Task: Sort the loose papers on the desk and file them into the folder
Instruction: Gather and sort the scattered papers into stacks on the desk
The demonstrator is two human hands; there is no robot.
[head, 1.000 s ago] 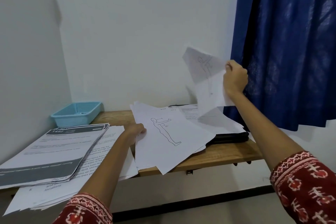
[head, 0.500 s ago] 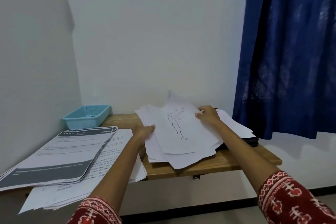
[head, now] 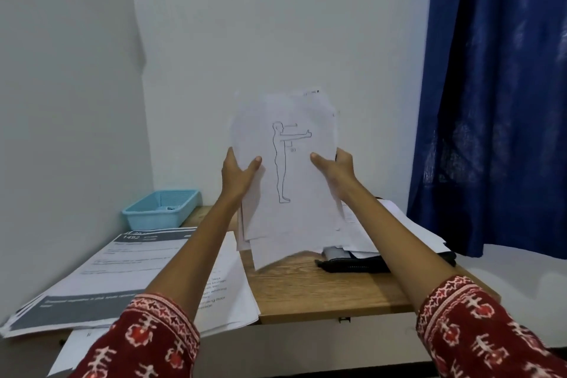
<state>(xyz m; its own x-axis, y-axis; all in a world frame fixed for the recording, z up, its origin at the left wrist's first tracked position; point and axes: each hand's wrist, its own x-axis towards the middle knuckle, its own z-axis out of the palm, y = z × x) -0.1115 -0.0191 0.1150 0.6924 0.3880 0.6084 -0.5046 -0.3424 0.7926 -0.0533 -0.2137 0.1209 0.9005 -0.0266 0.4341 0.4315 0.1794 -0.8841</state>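
Observation:
A sheaf of white sheets (head: pixel 288 181) stands upright above the wooden desk (head: pixel 331 288); its top sheet shows an outline drawing of a standing figure with an arm stretched out. My left hand (head: pixel 237 173) grips the sheaf's left edge, thumb on the front. My right hand (head: pixel 334 167) grips the right edge the same way. The black folder (head: pixel 352 264) lies flat on the desk at the right, under a few more white papers (head: pixel 408 233). A stack of printed forms with dark grey bands (head: pixel 101 273) lies on the desk's left part.
A light blue plastic basket (head: pixel 159 209) sits at the back left corner against the wall. A blue curtain (head: pixel 497 101) hangs at the right. More text-printed sheets (head: pixel 227 294) stick out under the grey-banded stack, overhanging the front edge.
The sheets lay spread on the desk half a second ago, with both hands on them. Now both hands have gathered them and lifted them upright off the desk.

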